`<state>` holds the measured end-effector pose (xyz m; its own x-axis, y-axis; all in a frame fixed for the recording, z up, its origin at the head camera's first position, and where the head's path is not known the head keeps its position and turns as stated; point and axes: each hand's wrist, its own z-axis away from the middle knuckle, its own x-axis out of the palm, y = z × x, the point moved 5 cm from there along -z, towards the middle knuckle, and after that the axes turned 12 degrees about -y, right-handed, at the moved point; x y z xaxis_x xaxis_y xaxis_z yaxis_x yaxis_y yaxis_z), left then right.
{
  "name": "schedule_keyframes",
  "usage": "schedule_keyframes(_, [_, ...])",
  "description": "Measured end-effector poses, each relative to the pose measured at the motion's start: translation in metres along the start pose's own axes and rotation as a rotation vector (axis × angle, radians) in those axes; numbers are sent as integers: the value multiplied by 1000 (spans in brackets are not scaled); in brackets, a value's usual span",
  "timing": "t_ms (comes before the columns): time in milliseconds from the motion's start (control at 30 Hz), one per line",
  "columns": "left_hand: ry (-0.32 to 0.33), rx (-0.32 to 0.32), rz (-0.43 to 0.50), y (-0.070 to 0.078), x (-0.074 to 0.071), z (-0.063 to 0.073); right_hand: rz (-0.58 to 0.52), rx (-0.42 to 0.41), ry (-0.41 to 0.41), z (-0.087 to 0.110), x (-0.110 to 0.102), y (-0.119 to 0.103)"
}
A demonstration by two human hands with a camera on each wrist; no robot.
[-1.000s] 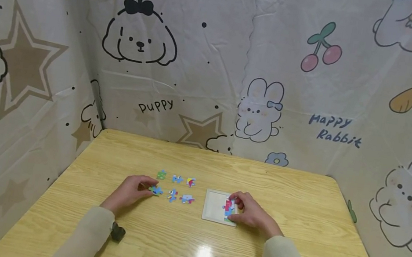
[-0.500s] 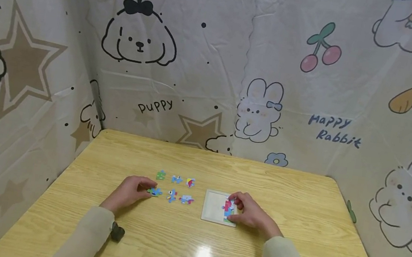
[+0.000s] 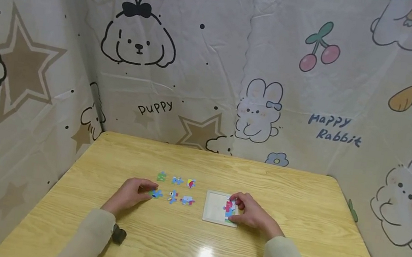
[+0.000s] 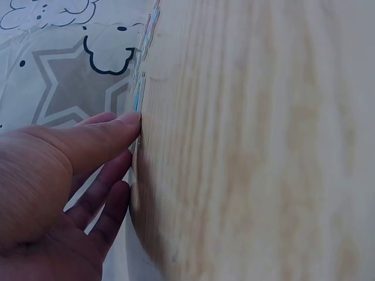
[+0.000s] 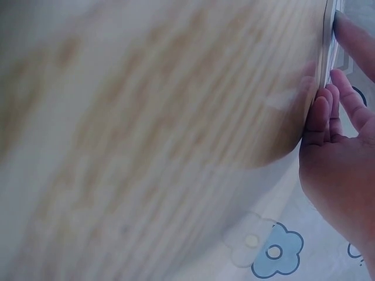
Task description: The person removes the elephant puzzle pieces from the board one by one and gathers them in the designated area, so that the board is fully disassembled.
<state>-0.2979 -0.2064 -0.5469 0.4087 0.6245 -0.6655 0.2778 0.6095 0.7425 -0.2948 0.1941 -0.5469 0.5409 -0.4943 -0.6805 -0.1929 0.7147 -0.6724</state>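
Observation:
At the left group, my left hand (image 3: 130, 192) has thumb and index finger at either side of a blue-and-green puzzle piece (image 3: 157, 193), pinching its left end as it lies flat. In the left wrist view the thumb tip of the left hand (image 4: 82, 158) meets the piece's edge; the other fingers are loosely bent. Over the white square puzzle tray (image 3: 216, 193), my right hand (image 3: 251, 213) rests thumb and index fingertips on joined red-and-blue pieces (image 3: 229, 207) along the tray's right side. Those fingers partly cover them. The right hand (image 5: 343, 158) keeps its lower fingers beside the tray.
Several loose puzzle pieces lie in two rows left of the tray, among them a green piece (image 3: 161, 177), a yellow-and-red piece (image 3: 191, 183) and a blue piece (image 3: 187, 200). The wooden table (image 3: 156, 245) meets printed cloth walls (image 3: 208, 58) behind and at both sides.
The head view has shifted very slightly. Both hands, the pieces and the tray otherwise stay in place.

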Motion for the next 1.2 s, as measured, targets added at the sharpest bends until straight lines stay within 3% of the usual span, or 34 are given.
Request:
schedule_keyframes(333, [22, -16, 15, 2, 2, 1, 4, 25, 2, 3, 0, -1])
schedule_keyframes(533, [74, -11, -12, 7, 3, -1, 4, 34, 25, 3, 1, -2])
schedule_keyframes(867, [60, 66, 39, 41, 21, -14, -5, 40, 82, 3, 2, -4])
schedule_keyframes(1033, [16, 111, 75, 60, 38, -28, -60, 129, 165, 4, -1, 0])
schedule_keyframes(1200, [-31, 163, 71, 81, 58, -46, -87, 190, 182, 7, -4, 2])
